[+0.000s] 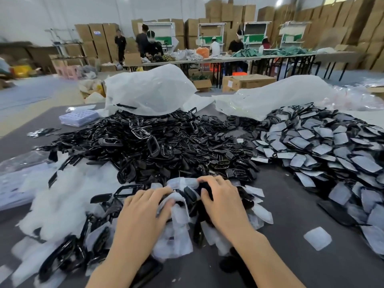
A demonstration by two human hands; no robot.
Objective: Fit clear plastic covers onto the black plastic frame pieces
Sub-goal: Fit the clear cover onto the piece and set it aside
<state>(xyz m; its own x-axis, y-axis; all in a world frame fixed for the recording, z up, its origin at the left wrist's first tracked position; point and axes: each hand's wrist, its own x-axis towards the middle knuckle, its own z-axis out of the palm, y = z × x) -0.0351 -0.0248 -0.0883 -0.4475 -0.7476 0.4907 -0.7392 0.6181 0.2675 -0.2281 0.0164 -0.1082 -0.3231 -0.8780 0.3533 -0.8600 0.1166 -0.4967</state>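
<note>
A big heap of black plastic frame pieces point(158, 146) covers the middle of the table. Clear covers wrapped in white film point(68, 198) are heaped at the near left. My left hand point(143, 210) and my right hand point(222, 200) lie close together at the near edge of the heap. Their fingers curl over a small bundle: a black frame piece point(190, 195) with film-wrapped covers around it. The right thumb presses on the black piece. Which hand carries the bundle's weight is hidden. Motion blur smears the nearest parts.
A pile of finished pieces with covers point(324, 146) fills the right side. One loose cover point(317, 238) lies on the dark table at the near right. Two white plastic bags point(149, 90) stand behind the heaps. People work at tables by stacked cartons far back.
</note>
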